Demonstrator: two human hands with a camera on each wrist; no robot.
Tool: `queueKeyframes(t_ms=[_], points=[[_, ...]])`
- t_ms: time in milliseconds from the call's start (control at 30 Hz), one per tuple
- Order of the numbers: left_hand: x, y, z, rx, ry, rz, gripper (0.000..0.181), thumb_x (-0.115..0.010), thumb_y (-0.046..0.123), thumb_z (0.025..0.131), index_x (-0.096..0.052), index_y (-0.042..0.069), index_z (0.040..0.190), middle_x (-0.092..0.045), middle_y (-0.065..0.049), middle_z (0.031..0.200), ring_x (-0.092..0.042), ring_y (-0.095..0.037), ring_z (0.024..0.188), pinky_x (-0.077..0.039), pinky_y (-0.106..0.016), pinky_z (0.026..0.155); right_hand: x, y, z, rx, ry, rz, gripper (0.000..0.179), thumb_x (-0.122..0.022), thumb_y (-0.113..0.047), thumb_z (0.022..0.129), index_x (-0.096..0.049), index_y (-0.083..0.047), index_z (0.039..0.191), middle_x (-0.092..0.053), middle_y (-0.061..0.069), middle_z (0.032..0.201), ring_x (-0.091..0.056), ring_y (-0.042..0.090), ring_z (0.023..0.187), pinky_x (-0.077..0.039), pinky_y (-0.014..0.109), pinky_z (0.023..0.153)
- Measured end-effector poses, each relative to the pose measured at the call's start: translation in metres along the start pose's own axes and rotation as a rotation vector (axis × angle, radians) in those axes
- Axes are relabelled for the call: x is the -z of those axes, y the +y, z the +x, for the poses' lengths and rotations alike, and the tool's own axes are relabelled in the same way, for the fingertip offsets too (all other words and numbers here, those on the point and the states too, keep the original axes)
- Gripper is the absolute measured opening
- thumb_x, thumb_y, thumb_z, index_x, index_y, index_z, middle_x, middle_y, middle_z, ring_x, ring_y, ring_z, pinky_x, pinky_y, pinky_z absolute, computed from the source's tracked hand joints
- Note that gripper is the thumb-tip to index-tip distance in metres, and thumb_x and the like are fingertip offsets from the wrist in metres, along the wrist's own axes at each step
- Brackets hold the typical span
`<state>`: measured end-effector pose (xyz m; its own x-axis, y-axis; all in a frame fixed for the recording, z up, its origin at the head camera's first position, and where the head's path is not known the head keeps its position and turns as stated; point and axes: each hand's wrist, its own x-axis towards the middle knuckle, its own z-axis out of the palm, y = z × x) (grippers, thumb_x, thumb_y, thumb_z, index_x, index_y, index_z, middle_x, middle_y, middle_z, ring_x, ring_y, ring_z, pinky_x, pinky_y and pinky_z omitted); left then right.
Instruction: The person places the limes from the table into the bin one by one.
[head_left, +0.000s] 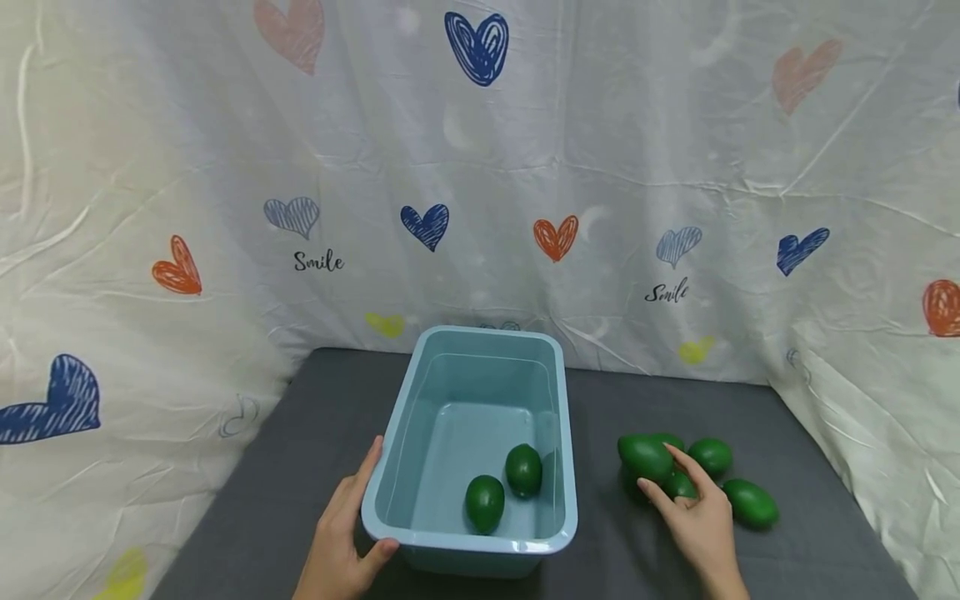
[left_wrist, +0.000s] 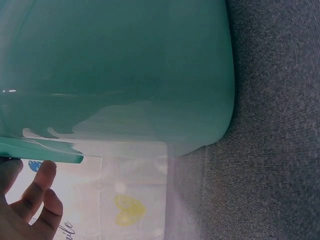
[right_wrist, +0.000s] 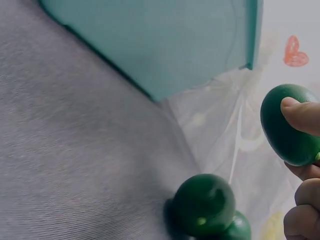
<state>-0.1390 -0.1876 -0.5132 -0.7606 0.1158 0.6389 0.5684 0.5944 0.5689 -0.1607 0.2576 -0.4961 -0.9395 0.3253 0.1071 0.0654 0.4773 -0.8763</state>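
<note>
A pale cloth printed with hearts hangs behind a dark grey surface. On it stands a blue-green tub, its corner at 7 o'clock touched by the left hand, thumb and fingers set wide apart against the rim. At the tub's 3 o'clock, the right hand pinches a green fruit between thumb and fingers, above the 10 o'clock side of a loose pile. The fruit is probably light and stiff, hard to bruise, but its smooth skin could slip; a hold across the fat middle, thumb opposite fingers, should be surest, since the tapered ends give less grip. It is egg-shaped, deep green and glossy, with a small pale spot at one end. Two matching fruits lie inside the tub, toward 4 and 6 o'clock.
</note>
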Motion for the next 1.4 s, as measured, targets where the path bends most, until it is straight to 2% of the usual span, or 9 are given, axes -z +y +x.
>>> queueKeyframes(t_ms=[100, 133, 200, 233, 400, 700, 1067, 1267, 1400], points=[[0.0, 0.001, 0.0, 0.0, 0.002, 0.002, 0.094, -0.08, 0.049, 0.092, -0.036, 0.012, 0.167, -0.063, -0.011, 0.143, -0.057, -0.01, 0.113, -0.044, -0.02, 0.094, 0.003, -0.003, 0.004, 0.015, 0.006, 0.041, 0.065, -0.087, -0.034, 0.09, -0.061, -0.02, 0.148, -0.073, 0.016, 0.096, -0.027, 0.006, 0.035, -0.038, 0.031, 0.04], [0.001, 0.0, 0.0, -0.001, 0.001, 0.002, 0.094, -0.08, 0.048, 0.092, -0.036, 0.012, 0.167, -0.063, -0.011, 0.144, -0.057, -0.01, 0.113, -0.044, -0.02, 0.093, 0.003, -0.004, 0.005, 0.021, 0.011, 0.056, 0.065, -0.087, -0.034, 0.09, -0.061, -0.02, 0.148, -0.073, 0.018, 0.115, -0.028, 0.006, 0.035, -0.039, 0.031, 0.04], [0.0, 0.001, 0.0, 0.001, 0.001, 0.002, 0.094, -0.08, 0.048, 0.092, -0.036, 0.012, 0.167, -0.063, -0.011, 0.144, -0.057, -0.01, 0.113, -0.044, -0.02, 0.093, 0.004, -0.006, 0.006, 0.031, 0.01, 0.093, 0.065, -0.086, -0.032, 0.091, -0.06, -0.018, 0.149, -0.061, 0.016, 0.146, -0.031, 0.007, 0.035, -0.041, 0.03, 0.042], [0.0, 0.0, 0.0, 0.002, 0.0, 0.0, 0.094, -0.08, 0.048, 0.092, -0.036, 0.012, 0.167, -0.063, -0.011, 0.144, -0.057, -0.01, 0.113, -0.044, -0.02, 0.093, 0.004, -0.007, 0.007, 0.031, 0.009, 0.109, 0.065, -0.086, -0.032, 0.092, -0.06, -0.018, 0.15, -0.059, 0.015, 0.148, -0.033, 0.008, 0.035, -0.043, 0.03, 0.043], [0.0, 0.001, -0.001, 0.009, 0.001, 0.007, 0.094, -0.08, 0.047, 0.092, -0.036, 0.012, 0.167, -0.061, -0.011, 0.147, -0.057, -0.01, 0.114, -0.045, -0.021, 0.093, 0.002, -0.013, 0.009, 0.045, 0.004, 0.154, 0.066, -0.085, -0.03, 0.093, -0.057, -0.017, 0.152, -0.057, 0.014, 0.151, -0.038, 0.009, 0.036, -0.046, 0.029, 0.046], [0.001, 0.0, 0.0, 0.007, -0.003, 0.025, 0.094, -0.079, 0.048, 0.092, -0.035, 0.012, 0.167, -0.065, -0.01, 0.139, -0.057, -0.01, 0.109, -0.048, -0.028, 0.089, -0.005, -0.024, 0.013, 0.071, 0.016, 0.186, 0.064, -0.085, -0.029, 0.093, -0.059, -0.022, 0.151, -0.059, 0.004, 0.147, -0.027, 0.008, 0.035, -0.038, 0.029, 0.041], [0.001, 0.002, 0.0, 0.02, -0.006, 0.025, 0.093, -0.077, 0.05, 0.094, -0.034, 0.013, 0.168, -0.065, -0.011, 0.138, -0.058, -0.011, 0.11, -0.052, -0.035, 0.085, -0.015, -0.041, 0.013, 0.132, 0.013, 0.245, 0.061, -0.085, -0.024, 0.093, -0.06, -0.025, 0.149, -0.06, -0.004, 0.143, -0.03, 0.009, 0.035, -0.036, 0.03, 0.039], [0.0, 0.002, -0.001, 0.017, 0.002, 0.025, 0.093, -0.077, 0.049, 0.093, -0.035, 0.012, 0.167, -0.065, -0.011, 0.138, -0.058, -0.01, 0.112, -0.051, -0.031, 0.088, -0.023, -0.048, 0.014, 0.176, 0.023, 0.266, 0.062, -0.087, -0.018, 0.091, -0.063, -0.019, 0.148, -0.062, -0.004, 0.141, -0.027, 0.006, 0.035, -0.033, 0.028, 0.039], [0.001, 0.003, 0.0, 0.017, 0.005, 0.032, 0.093, -0.078, 0.049, 0.093, -0.035, 0.012, 0.167, -0.065, -0.011, 0.138, -0.058, -0.01, 0.111, -0.051, -0.034, 0.086, -0.03, -0.051, 0.014, 0.22, 0.026, 0.279, 0.063, -0.087, -0.013, 0.09, -0.063, -0.015, 0.148, -0.064, -0.002, 0.139, -0.028, 0.003, 0.035, -0.032, 0.027, 0.038]])
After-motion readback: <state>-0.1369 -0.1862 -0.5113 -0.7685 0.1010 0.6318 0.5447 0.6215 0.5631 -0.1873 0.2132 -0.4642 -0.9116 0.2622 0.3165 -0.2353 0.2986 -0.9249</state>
